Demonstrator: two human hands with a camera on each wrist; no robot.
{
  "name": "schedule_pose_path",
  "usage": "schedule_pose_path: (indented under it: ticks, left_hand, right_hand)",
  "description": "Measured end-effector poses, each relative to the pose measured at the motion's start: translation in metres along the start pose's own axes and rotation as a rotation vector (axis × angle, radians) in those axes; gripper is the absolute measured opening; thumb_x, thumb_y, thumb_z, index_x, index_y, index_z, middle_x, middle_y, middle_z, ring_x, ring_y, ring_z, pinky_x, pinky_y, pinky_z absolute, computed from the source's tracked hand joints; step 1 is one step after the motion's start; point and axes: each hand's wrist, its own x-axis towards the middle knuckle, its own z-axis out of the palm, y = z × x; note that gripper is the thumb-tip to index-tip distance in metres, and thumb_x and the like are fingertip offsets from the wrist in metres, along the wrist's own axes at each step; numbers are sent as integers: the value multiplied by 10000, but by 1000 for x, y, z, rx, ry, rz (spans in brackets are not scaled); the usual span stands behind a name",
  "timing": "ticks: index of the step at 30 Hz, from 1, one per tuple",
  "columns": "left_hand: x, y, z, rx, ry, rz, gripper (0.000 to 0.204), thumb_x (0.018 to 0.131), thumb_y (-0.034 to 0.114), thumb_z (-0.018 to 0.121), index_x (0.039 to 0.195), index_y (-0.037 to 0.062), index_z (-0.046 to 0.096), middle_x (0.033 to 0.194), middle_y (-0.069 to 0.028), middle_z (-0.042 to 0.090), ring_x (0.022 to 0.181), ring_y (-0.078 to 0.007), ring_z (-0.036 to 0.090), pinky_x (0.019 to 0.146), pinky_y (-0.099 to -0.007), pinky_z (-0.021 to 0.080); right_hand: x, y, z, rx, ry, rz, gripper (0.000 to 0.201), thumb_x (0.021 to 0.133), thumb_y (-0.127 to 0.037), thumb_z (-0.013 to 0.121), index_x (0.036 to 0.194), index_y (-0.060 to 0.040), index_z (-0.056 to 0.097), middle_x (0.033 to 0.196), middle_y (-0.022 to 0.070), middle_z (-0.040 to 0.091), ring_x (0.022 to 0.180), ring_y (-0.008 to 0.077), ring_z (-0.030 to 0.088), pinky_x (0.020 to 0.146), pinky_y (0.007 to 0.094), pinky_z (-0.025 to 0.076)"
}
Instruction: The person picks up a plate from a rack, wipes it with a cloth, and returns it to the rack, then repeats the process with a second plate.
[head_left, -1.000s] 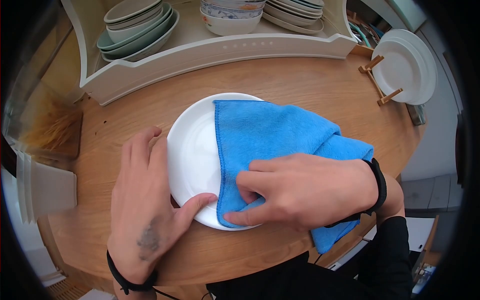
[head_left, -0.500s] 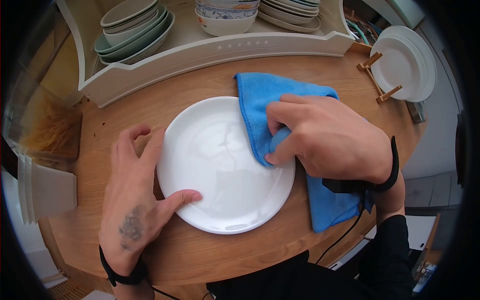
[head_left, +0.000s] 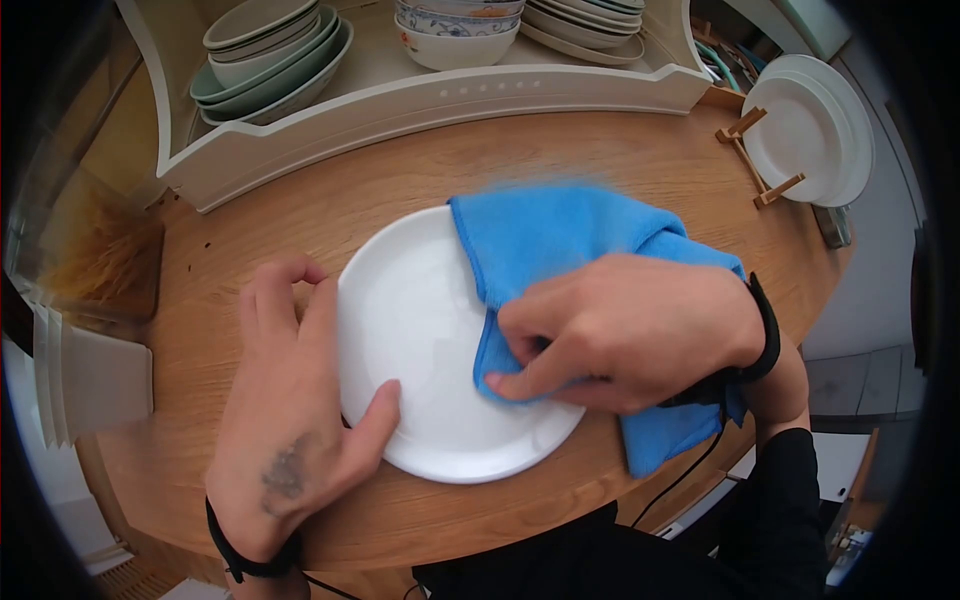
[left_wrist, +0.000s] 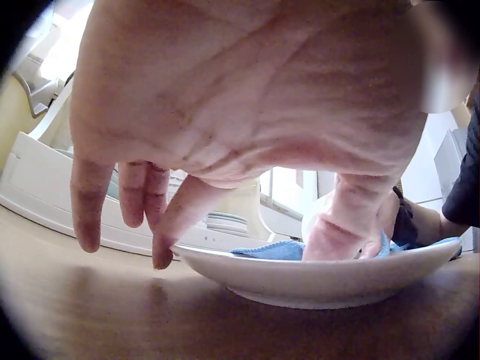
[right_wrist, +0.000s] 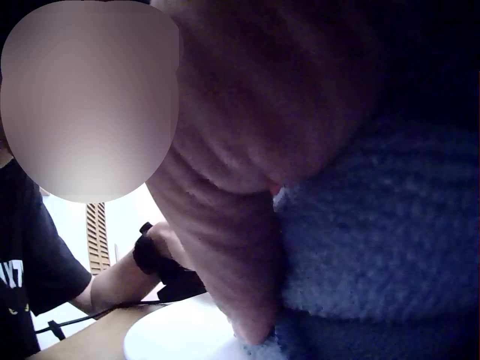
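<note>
A white plate [head_left: 410, 340] lies on the wooden table. My right hand [head_left: 640, 335] grips a blue cloth [head_left: 570, 230], bunched under the curled fingers and pressed on the plate's right part. The cloth's far end spreads past the plate's right rim. In the right wrist view the cloth [right_wrist: 382, 232] fills the space beside my thumb, and the fingertips are hidden. My left hand [head_left: 290, 400] is spread at the plate's left rim, its thumb over the plate's inner side. In the left wrist view its straight fingers [left_wrist: 90, 206] point down outside the rim.
A cream shelf [head_left: 430, 115] at the back holds stacked green bowls [head_left: 275, 85], patterned bowls [head_left: 460, 45] and plates [head_left: 590, 40]. White plates [head_left: 800, 130] stand in a wooden rack [head_left: 745, 150] at right. At left are a clear container [head_left: 100, 250] and white bins [head_left: 95, 380].
The right hand has swept the cloth from the plate's near side to its upper right, then back down and slightly left. The plate has shifted a little; the left hand stays at its left rim.
</note>
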Motion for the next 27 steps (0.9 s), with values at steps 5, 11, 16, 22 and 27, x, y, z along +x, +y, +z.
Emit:
schedule_pose_path:
  ticks: [5,11,16,22,27]
  left_hand:
    - [1,-2,-1,-30,-74,133,750,703,178,675,1340,-151,455,1365,-283,391,1254,-463,404,1082,-494,399]
    - [2,-4,-1,-53,-114,170,773,686,162,654,1363,-145,443,1382,-282,387,1280,-463,386,1112,-495,373]
    - [1,-3,1,-111,-127,148,764,685,149,640,1379,-116,460,1396,-273,393,1297,-439,381,1122,-487,358]
    - [0,3,5,-17,-107,99,743,772,217,746,1385,-98,468,1419,-264,392,1295,-437,403,1093,-461,400]
    - [2,4,5,3,-115,98,882,734,398,868,1383,-57,482,1399,-245,404,1299,-444,405,1084,-485,414]
  right_hand:
    - [5,-8,12,115,-93,-107,295,843,-77,681,1130,-64,748,983,164,631,885,366,667,730,459,538]
    - [5,-9,5,-125,32,45,385,822,-41,663,1183,-141,752,1003,163,626,900,355,665,726,452,534]
    - [7,12,3,-343,332,117,373,811,-1,675,1154,-123,756,954,131,637,902,328,669,714,419,533]
    - [8,11,6,-307,297,94,328,817,-48,713,1143,-66,743,943,135,638,897,327,670,705,414,535]
    - [7,6,8,-242,264,57,244,856,-114,713,1090,-47,733,933,145,626,867,344,667,700,426,539]
